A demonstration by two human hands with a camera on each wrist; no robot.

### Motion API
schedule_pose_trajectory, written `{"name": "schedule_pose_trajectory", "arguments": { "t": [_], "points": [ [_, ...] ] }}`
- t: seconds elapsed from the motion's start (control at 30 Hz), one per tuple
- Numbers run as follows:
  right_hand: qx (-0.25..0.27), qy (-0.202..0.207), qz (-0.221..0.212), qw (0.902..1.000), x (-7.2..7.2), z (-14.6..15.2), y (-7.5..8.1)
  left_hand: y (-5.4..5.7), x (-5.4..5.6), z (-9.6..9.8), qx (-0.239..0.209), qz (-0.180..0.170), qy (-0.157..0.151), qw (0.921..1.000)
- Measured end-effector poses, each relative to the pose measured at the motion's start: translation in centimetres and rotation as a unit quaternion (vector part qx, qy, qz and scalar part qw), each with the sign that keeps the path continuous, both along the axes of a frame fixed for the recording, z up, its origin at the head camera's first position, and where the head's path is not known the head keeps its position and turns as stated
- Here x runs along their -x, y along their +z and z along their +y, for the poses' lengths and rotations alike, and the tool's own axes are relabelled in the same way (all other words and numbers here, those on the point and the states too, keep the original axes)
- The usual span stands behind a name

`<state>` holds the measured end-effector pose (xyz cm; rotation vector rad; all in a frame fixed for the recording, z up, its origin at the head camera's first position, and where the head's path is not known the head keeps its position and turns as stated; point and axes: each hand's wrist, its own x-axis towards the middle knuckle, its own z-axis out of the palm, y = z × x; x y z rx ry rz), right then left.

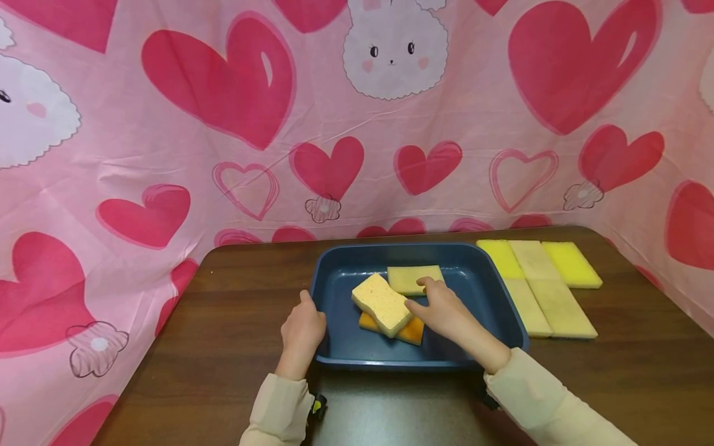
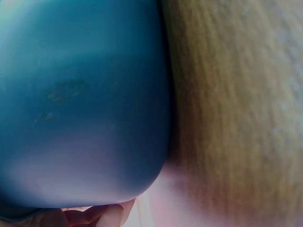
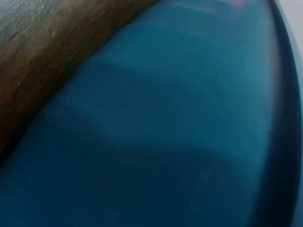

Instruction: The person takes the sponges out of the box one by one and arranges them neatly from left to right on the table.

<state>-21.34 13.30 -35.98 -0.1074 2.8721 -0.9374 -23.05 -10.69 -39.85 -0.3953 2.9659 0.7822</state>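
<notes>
A dark blue rectangular baking pan [image 1: 463, 357] stands on the table, its outer wall filling much of the left wrist view. My left hand [image 1: 303, 328] grips the pan's left rim, and its fingers [image 2: 110, 215] show at the pan's edge in the left wrist view. Inside lies a pale yellow, wavy-sided sponge [image 1: 382, 303], tilted across an orange sponge [image 1: 414, 331]. Behind them is a flat, pale yellow sponge [image 1: 403, 279]. Over the pan, my right hand [image 1: 446, 313] has thumb and fingers spread, thumb tip right at the wavy sponge's edge.
Right of the pan, several flat sponges lie side by side, among them a bright yellow sponge [image 1: 571, 265] and a pale sponge [image 1: 560, 310]. The brown wooden table [image 1: 251, 285] ends at a pink curtain [image 1: 379, 124] with hearts and rabbits.
</notes>
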Motion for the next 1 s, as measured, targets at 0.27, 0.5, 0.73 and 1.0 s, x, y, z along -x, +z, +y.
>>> {"name": "schedule_pose_trajectory", "arguments": {
  "t": [0.27,0.5,0.73,1.0],
  "points": [
    [-0.009,0.003,-0.013,0.9999,0.1,-0.7,-0.5,0.1,-0.1,0.0,-0.003,0.001,-0.002,1.0000],
    [-0.012,0.006,-0.019,0.9997,0.3,-0.9,-0.8,0.1,-0.1,0.0,-0.002,0.004,-0.005,1.0000],
    [-0.020,0.012,-0.019,0.9995,0.5,-1.0,-1.0,0.1,-0.1,-0.1,-0.002,0.009,-0.003,1.0000],
    [-0.032,0.010,-0.021,0.9992,0.7,-1.1,-1.3,0.1,-0.1,0.0,-0.001,0.009,-0.005,0.9999]
  ]
}}
